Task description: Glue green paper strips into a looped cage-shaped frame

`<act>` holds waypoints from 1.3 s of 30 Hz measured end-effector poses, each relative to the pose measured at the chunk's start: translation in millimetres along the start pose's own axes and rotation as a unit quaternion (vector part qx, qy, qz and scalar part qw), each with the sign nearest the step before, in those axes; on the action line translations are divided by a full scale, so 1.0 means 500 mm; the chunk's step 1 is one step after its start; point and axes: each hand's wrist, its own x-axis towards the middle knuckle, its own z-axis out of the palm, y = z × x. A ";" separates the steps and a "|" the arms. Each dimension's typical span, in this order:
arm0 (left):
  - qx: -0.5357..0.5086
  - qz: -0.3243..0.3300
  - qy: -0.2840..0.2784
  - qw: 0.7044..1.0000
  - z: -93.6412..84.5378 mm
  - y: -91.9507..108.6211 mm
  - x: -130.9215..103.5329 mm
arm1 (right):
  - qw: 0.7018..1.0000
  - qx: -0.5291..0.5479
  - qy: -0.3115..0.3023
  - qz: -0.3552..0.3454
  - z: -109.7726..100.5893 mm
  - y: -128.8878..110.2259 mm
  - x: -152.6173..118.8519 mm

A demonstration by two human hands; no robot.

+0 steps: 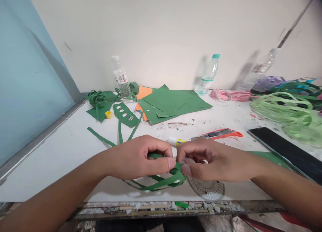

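Note:
Both hands meet over the near part of the white table, pinching a looped bundle of green paper strips (pixel 161 184). My left hand (pixel 141 158) has thumb and fingers closed on the strips from the left. From the right, my right hand (pixel 213 158) pinches the bundle's right end between thumb and fingers. Loose strip ends (pixel 102 137) fan out beyond the left hand. A clear round protractor (pixel 210 190) lies under the right hand. Just past the hands is a glue stick (pixel 176 141), partly hidden, and beside it a red utility knife (pixel 221 134).
Green paper sheets (pixel 176 101) lie at the back, near a yellow cap (pixel 108 114) and a punched green piece (pixel 125 114). Bottles (pixel 122 79) stand against the wall, one with a teal cap (pixel 209 74). Ribbon bundles (pixel 276 104) and a black phone (pixel 286 151) occupy the right.

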 end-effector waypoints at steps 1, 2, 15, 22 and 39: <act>-0.002 0.000 -0.007 1.000 0.000 -0.001 0.000 | 1.000 -0.008 0.000 -0.004 -0.001 0.001 0.000; -0.006 0.000 -0.014 1.000 0.000 -0.001 0.000 | 1.000 -0.016 -0.001 -0.005 -0.001 0.001 0.000; 0.014 0.011 0.001 1.000 0.000 -0.001 0.002 | 0.999 -0.026 -0.016 -0.016 0.005 0.005 0.003; -0.009 0.001 -0.044 0.999 -0.010 -0.004 0.000 | 1.000 -0.020 -0.014 -0.013 0.000 0.006 0.000; -0.038 0.015 0.075 0.996 -0.008 -0.002 -0.007 | 0.985 0.164 -0.044 0.001 -0.005 0.032 0.009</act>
